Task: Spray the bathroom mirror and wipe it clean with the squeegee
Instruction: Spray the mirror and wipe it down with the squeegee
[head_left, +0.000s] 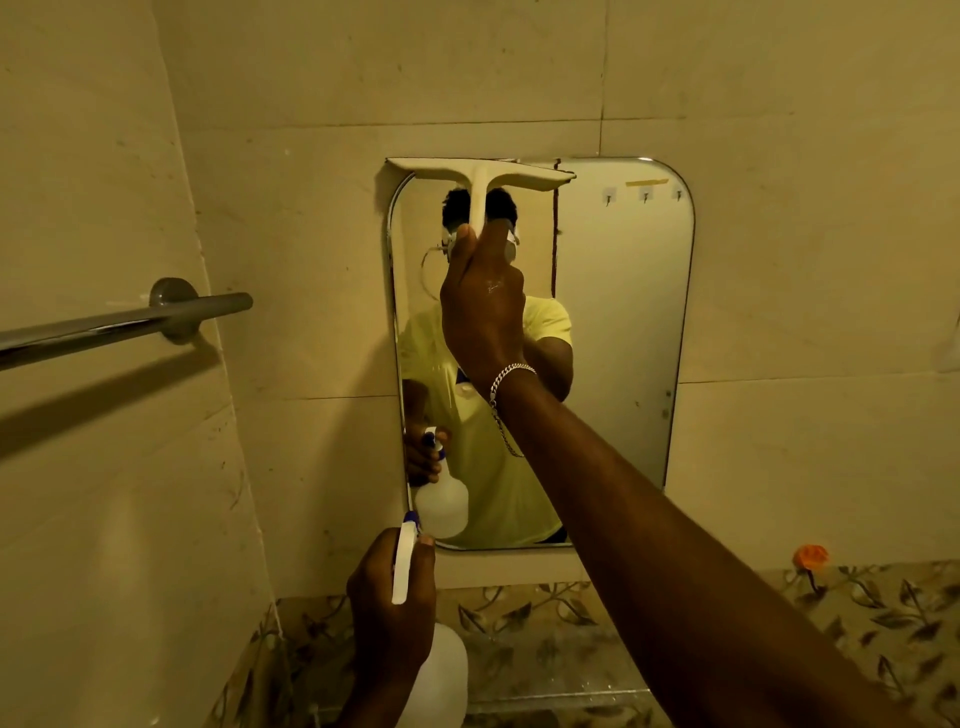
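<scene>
Mirror, a tall rectangular wall glass with rounded corners and a thin metal rim, hangs on the beige tiles. The right hand grips the handle of the cream T-shaped plastic squeegee, whose blade lies across the top left edge, probably so a downward stroke can begin there. The left hand clasps the white spray bottle with a blue nozzle low, below the glass, keeping it out of the way.
</scene>
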